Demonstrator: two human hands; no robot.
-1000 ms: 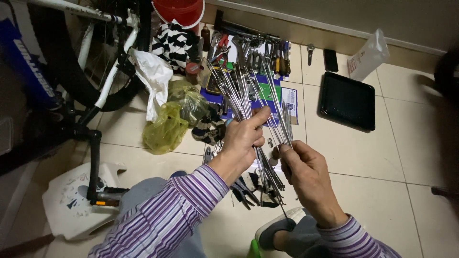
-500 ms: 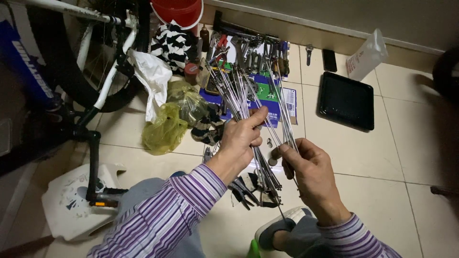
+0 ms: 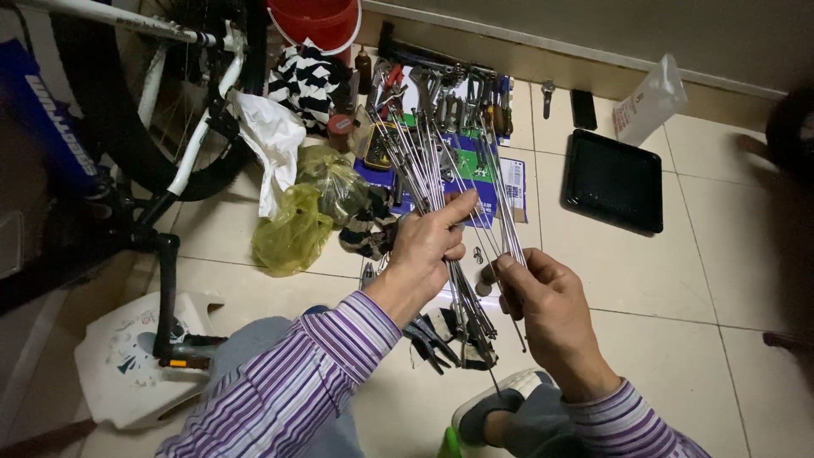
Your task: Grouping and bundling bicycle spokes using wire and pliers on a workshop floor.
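Spokes [image 3: 428, 174]: thin bright steel rods, many, bunched in my left hand [image 3: 426, 246], fanning out at far ends. Long axis runs away from me, far tips toward wall and slightly left, near ends down past my wrist toward shoe [image 3: 492, 407]. Left fingers clamped round bundle, thumb on top. My right hand [image 3: 543, 301] pinches few separate spokes [image 3: 507, 216] just beside bundle, these nearly parallel, upright in view. Both bunches held in air above tiled floor [image 3: 678, 280], over pliers [image 3: 432, 335] and scattered tools [image 3: 449, 97]. Black tray [image 3: 615, 180] right, bicycle [image 3: 170, 102] left.
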